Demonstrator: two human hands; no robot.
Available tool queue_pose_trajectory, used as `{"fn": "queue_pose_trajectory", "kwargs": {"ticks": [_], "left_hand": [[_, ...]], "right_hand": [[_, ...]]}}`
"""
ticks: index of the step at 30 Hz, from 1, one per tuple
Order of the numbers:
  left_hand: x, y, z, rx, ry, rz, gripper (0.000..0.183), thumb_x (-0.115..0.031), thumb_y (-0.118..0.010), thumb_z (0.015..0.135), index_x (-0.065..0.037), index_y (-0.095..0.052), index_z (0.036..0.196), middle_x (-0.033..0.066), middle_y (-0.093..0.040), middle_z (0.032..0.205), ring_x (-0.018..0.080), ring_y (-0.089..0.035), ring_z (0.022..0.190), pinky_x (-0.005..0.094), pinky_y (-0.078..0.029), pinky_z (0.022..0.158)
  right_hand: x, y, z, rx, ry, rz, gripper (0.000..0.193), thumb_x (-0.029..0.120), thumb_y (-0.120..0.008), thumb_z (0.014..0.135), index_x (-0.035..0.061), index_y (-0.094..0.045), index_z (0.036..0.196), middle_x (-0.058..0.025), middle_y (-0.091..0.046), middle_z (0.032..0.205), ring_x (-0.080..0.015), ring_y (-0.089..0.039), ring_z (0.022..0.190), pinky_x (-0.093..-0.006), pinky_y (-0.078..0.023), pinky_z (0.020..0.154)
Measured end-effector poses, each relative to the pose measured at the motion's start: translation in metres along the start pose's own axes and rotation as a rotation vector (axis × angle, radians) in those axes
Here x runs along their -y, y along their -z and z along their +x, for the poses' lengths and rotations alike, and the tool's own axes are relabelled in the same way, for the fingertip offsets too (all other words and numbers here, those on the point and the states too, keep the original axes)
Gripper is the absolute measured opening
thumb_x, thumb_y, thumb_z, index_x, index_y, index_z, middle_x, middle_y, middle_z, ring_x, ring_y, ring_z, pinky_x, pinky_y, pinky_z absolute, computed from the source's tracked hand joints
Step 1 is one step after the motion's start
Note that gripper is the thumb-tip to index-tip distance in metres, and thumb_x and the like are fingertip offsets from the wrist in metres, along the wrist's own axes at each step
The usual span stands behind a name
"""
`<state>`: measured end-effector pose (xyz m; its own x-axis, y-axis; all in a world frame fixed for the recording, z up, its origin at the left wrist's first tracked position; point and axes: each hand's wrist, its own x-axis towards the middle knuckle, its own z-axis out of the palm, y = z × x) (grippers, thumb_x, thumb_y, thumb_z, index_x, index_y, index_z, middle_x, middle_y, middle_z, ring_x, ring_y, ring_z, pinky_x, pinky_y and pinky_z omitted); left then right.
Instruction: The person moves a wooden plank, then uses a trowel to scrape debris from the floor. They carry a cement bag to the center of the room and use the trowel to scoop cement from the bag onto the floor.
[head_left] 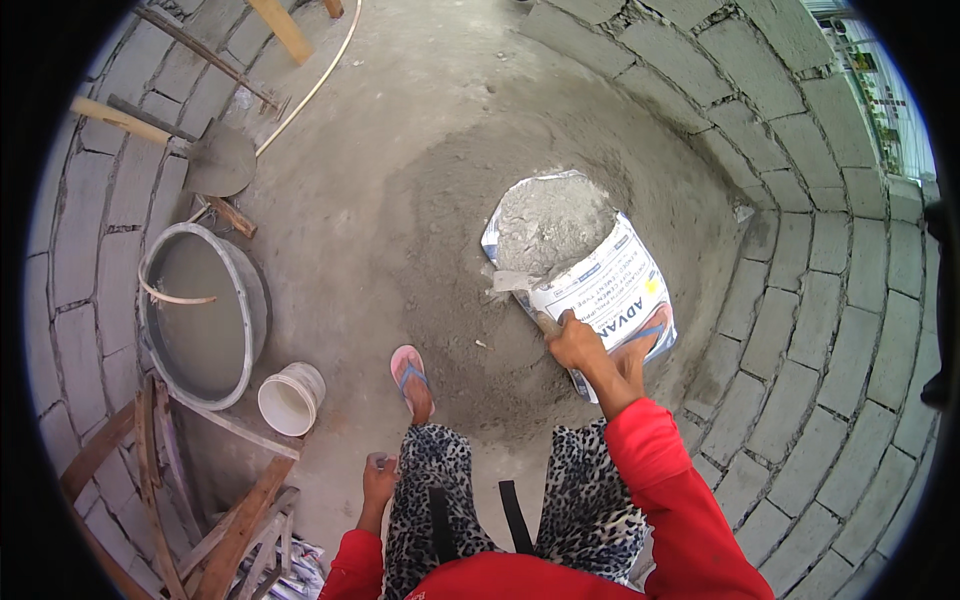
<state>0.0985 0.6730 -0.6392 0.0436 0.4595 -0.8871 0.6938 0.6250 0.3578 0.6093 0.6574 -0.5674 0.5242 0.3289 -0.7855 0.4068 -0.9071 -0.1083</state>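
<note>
My right hand (pixel 577 345) is closed round the wooden handle of a trowel (pixel 515 282), whose blade rests at the torn edge of a cement bag. The bag (pixel 606 290), white and blue, lies open on the floor with grey powder (pixel 553 225) heaped in its mouth. My right foot (pixel 638 345), in a flip-flop, stands on its near end. By my left thigh hangs my left hand (pixel 379 477), fingers curled in, with nothing visible in it.
At left, a large round tub (pixel 257 330) holds greyish water and a hose end (pixel 178 297). Beside it are a white bucket (pixel 292 398) and a shovel (pixel 222 160). Wooden boards (pixel 245 520) lean lower left. Block walls (pixel 800 340) enclose both sides.
</note>
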Motion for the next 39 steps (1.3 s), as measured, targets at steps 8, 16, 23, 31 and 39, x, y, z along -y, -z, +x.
{"fn": "queue_pose_trajectory", "kwargs": {"ticks": [8,16,23,31,39], "left_hand": [[0.034,0.036,0.008,0.001,-0.109,-0.052,0.043,-0.036,-0.064,0.093,0.001,-0.053,0.112,0.0108,-0.062,0.088,0.0200,-0.066,0.061,0.0284,-0.047,0.048],[-0.015,0.070,0.048,0.093,-0.240,0.079,0.035,-0.031,-0.064,0.094,0.000,-0.055,0.108,0.0093,-0.061,0.085,0.0195,-0.063,0.058,0.0294,-0.047,0.048],[-0.041,0.096,0.064,0.209,-0.277,0.116,0.030,-0.028,-0.063,0.094,-0.002,-0.055,0.105,0.0071,-0.058,0.082,0.0171,-0.058,0.056,0.0293,-0.045,0.046],[0.014,0.078,0.021,0.326,-0.181,0.316,0.027,-0.029,-0.065,0.092,-0.005,-0.054,0.100,0.0030,-0.055,0.077,0.0130,-0.056,0.056,0.0268,-0.042,0.046],[0.111,-0.128,-0.056,0.444,-0.155,0.494,0.039,-0.033,-0.065,0.092,-0.003,-0.055,0.113,0.0067,-0.063,0.089,0.0162,-0.064,0.072,0.0274,-0.048,0.061]], "right_hand": [[0.005,-0.023,-0.057,0.697,-0.205,1.640,0.037,0.027,-0.061,0.092,0.0053,-0.049,0.119,-0.0060,-0.055,0.075,-0.0109,-0.048,0.052,-0.0261,-0.040,0.044],[-0.012,-0.077,-0.148,0.490,-0.237,1.362,0.026,0.023,-0.062,0.091,0.0050,-0.058,0.109,-0.0057,-0.060,0.077,-0.0139,-0.054,0.055,-0.0281,-0.041,0.045],[-0.075,-0.180,-0.189,0.291,-0.418,1.420,0.022,0.021,-0.067,0.085,0.0002,-0.063,0.083,-0.0074,-0.061,0.069,-0.0172,-0.054,0.048,-0.0336,-0.042,0.043],[-0.196,-0.329,-0.271,0.154,-0.712,1.670,0.028,0.018,-0.065,0.080,-0.0066,-0.059,0.090,-0.0115,-0.061,0.071,-0.0244,-0.056,0.050,-0.0430,-0.049,0.047],[-0.353,-0.503,-0.207,-0.073,-1.070,1.845,0.028,0.025,-0.065,0.085,-0.0033,-0.061,0.086,-0.0109,-0.060,0.069,-0.0199,-0.055,0.049,-0.0350,-0.042,0.041]]}}
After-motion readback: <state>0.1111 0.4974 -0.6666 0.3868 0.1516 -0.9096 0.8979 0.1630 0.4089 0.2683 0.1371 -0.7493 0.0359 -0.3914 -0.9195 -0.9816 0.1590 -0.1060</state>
